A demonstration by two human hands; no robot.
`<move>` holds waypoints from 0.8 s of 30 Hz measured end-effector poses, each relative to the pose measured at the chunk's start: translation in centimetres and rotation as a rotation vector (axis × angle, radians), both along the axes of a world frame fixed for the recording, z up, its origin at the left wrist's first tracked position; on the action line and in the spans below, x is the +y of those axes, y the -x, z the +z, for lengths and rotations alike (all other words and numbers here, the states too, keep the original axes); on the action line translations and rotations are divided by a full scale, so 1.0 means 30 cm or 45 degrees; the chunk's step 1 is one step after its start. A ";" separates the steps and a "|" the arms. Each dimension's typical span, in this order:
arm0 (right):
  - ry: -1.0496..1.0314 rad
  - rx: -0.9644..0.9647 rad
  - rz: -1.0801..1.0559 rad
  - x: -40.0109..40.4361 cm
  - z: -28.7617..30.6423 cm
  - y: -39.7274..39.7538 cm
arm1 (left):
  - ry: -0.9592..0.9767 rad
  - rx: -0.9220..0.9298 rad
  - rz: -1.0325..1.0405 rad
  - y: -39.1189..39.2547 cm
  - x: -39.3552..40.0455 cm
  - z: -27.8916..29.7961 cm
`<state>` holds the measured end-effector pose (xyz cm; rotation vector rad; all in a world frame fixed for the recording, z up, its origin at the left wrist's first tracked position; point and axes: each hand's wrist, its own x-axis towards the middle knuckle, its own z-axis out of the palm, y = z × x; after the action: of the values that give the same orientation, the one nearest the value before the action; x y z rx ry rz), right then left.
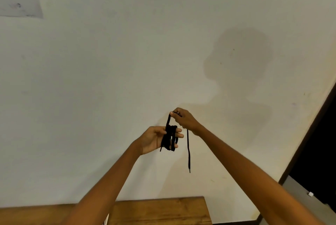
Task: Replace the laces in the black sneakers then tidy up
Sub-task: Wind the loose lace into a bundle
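Here the black lace (170, 138) is held up in front of the wall (127, 61), wound in a bundle around the straight fingers (179, 130) of the left hand (154, 140), while the right hand (183, 118) pinches the strand just above the bundle and its free end hangs loose below. It looks light, limp and a bit slick, so the coils could slide off the fingertips if they relax. Best to grip close to the bundle and keep the strand taut.
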<state>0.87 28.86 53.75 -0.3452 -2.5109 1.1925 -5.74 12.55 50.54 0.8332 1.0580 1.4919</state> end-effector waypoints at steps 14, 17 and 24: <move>-0.235 -0.477 0.351 -0.077 -0.196 -0.049 | -0.085 -0.012 0.797 0.124 0.064 -0.082; -0.362 -0.499 0.424 -0.089 -0.189 -0.049 | 0.021 0.096 0.867 0.133 0.069 -0.102; -0.339 -0.346 0.386 -0.054 -0.072 -0.023 | 0.335 0.491 0.310 0.094 0.008 -0.102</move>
<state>1.56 27.23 51.60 -0.0608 -2.9989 0.9424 -8.56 12.79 47.47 0.8440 1.6537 1.3771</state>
